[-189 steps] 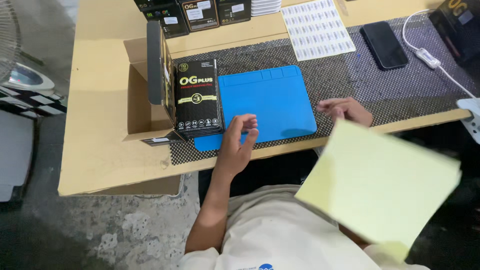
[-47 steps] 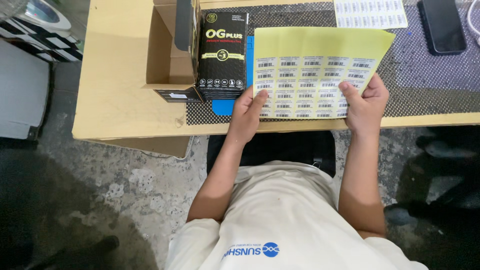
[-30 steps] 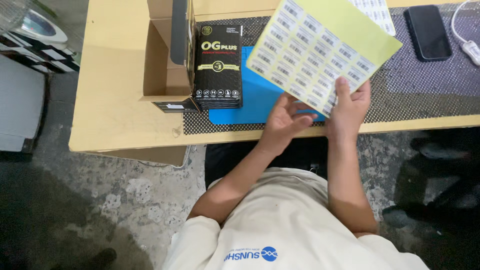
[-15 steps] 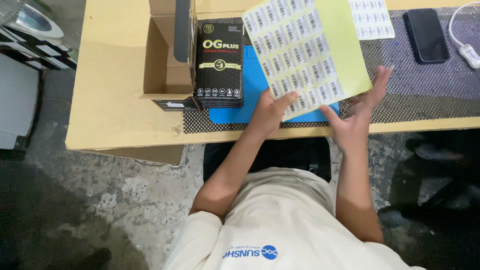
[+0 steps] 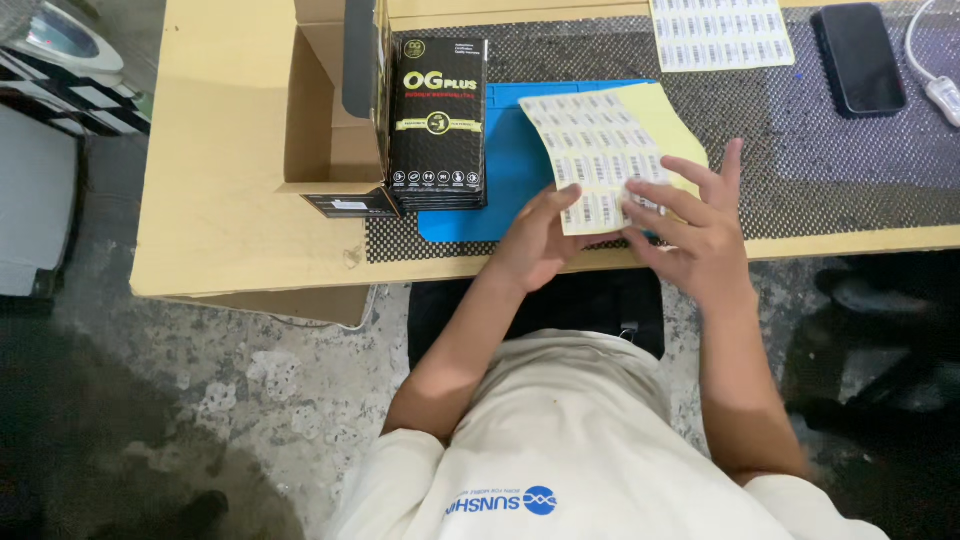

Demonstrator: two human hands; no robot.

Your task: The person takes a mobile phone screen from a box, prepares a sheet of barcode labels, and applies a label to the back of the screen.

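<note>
Two hands on yellow label sheet [image 5: 605,150], black box [image 5: 438,125] beside

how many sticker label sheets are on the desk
2: one yellow-backed label sheet under both hands on the blue mat; another label sheet at the far desk edge, partly cropped. More may be out of frame.

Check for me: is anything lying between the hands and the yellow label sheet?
Nothing visible does. The left hand grips the near edge of the label sheet, and the right hand rests its fingers on the sheet's right part. The sheet lies over the blue mat, with the black box apart on its left.
</note>
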